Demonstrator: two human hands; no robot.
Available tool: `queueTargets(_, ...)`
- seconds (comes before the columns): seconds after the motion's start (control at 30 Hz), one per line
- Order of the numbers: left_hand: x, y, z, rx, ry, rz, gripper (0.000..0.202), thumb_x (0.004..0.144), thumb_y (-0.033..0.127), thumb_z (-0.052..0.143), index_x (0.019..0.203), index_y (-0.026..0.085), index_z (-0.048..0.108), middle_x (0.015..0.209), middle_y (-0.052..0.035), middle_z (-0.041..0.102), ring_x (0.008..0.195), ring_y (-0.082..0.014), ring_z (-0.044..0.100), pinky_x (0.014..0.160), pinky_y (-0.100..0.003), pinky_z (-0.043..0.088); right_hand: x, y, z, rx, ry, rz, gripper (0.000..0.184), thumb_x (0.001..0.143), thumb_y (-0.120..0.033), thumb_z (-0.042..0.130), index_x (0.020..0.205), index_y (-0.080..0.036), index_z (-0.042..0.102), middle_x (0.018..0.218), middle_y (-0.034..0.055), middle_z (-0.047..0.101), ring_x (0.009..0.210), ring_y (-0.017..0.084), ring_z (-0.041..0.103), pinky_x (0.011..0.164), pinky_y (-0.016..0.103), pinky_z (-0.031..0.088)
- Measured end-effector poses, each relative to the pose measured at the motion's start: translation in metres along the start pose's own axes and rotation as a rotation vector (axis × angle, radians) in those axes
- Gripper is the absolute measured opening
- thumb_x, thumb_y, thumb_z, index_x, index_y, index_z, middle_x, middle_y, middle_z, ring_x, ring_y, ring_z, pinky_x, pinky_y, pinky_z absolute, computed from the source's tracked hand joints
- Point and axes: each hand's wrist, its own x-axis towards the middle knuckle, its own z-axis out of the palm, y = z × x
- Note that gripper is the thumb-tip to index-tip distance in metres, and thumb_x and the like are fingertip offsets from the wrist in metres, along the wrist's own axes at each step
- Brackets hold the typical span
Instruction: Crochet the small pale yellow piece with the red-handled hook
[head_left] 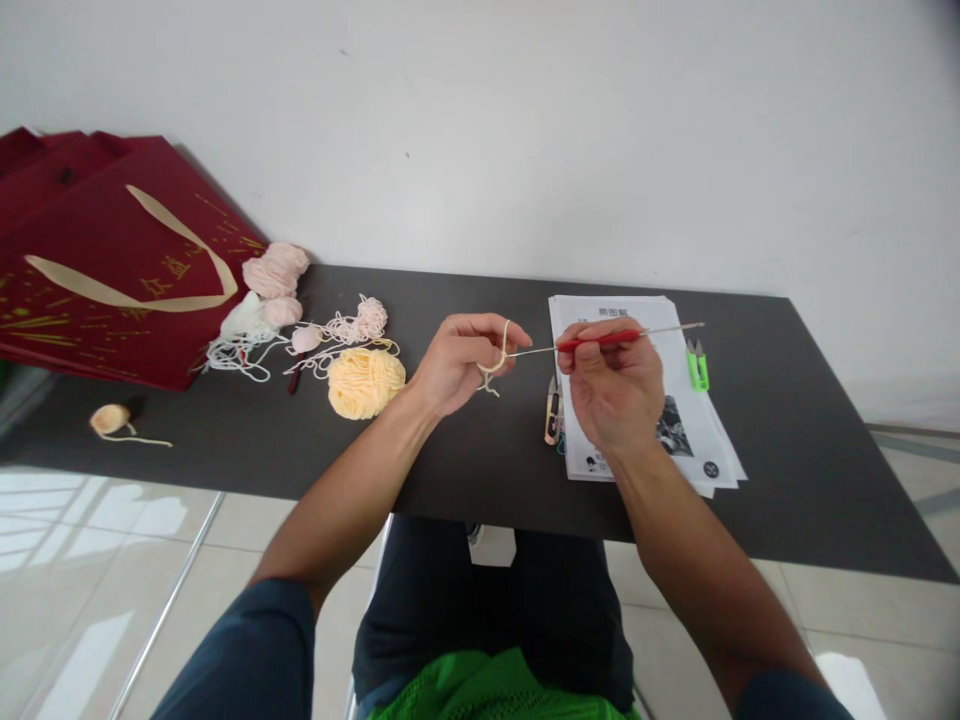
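My right hand (616,385) grips a crochet hook (609,340) by its red handle, with metal ends sticking out on both sides. The hook's left tip reaches to the fingers of my left hand (469,360). Pale yellow yarn (504,345) loops round a finger of that hand, and its fingers are pinched on the strand. A short tail hangs below them. Where exactly the hook tip meets the yarn is too small to tell. Left of my left hand lies a yellow yarn ball (366,382) on the dark table (480,470).
Printed sheets (637,455) lie beneath my right hand, with green thread snips (697,365) and another pair of snips (553,412) alongside. Pink yarn (276,270), white yarn (244,318) and a small yarn piece (110,418) lie left, near dark red paper bags (97,230). A wall (480,140) stands behind.
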Motion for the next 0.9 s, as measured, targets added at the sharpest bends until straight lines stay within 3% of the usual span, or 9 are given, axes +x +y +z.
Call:
queueTargets(0.17, 0.000, 0.000, -0.001, 0.049, 0.031, 0.088, 0.021, 0.065, 0.017, 0.085, 0.085, 0.020, 0.085, 0.069, -0.0034, 0.067, 0.065, -0.0127, 0.055, 0.064, -0.030, 0.041, 0.003, 0.004, 0.000, 0.154, 0.014, 0.189, 0.022, 0.077, -0.038, 0.090, 0.087, -0.029, 0.072, 0.088, -0.0046, 0.076, 0.069, 0.009, 0.065, 0.064, 0.023, 0.059)
queueTargets(0.33, 0.000, -0.005, 0.002, 0.243, 0.125, 0.229, 0.018, 0.071, 0.021, 0.087, 0.088, 0.022, 0.085, 0.077, -0.0019, 0.071, 0.068, -0.0099, 0.056, 0.064, -0.025, 0.042, 0.001, 0.007, 0.004, 0.237, 0.048, 0.302, 0.021, 0.078, -0.038, 0.090, 0.089, -0.028, 0.076, 0.095, -0.0044, 0.080, 0.078, 0.007, 0.073, 0.075, 0.017, 0.064)
queueTargets(0.53, 0.000, -0.010, 0.008, 0.443, 0.254, 0.279, 0.023, 0.074, 0.018, 0.080, 0.097, 0.020, 0.085, 0.080, -0.0008, 0.071, 0.067, -0.0090, 0.057, 0.063, -0.023, 0.043, -0.003, 0.010, 0.012, 0.230, 0.096, 0.286, 0.019, 0.080, -0.036, 0.089, 0.091, -0.028, 0.077, 0.094, -0.0043, 0.081, 0.080, 0.008, 0.076, 0.079, 0.017, 0.066)
queueTargets(0.73, -0.001, -0.016, 0.010, 0.491, 0.283, 0.233, 0.040, 0.078, 0.018, 0.075, 0.118, 0.019, 0.080, 0.076, 0.0017, 0.067, 0.062, -0.0079, 0.056, 0.058, -0.021, 0.043, -0.006, 0.016, 0.016, 0.238, 0.089, 0.284, 0.016, 0.083, -0.033, 0.087, 0.092, -0.025, 0.076, 0.092, -0.0024, 0.082, 0.078, 0.008, 0.075, 0.079, 0.018, 0.064)
queueTargets(0.9, -0.001, -0.020, 0.014, 0.473, 0.297, 0.237, 0.042, 0.079, 0.019, 0.074, 0.121, 0.020, 0.078, 0.078, 0.0018, 0.067, 0.065, -0.0093, 0.062, 0.064, -0.023, 0.050, -0.007, 0.016, 0.017, 0.243, 0.099, 0.286, 0.018, 0.081, -0.033, 0.088, 0.091, -0.025, 0.076, 0.092, -0.0012, 0.081, 0.078, 0.009, 0.072, 0.075, 0.022, 0.062)
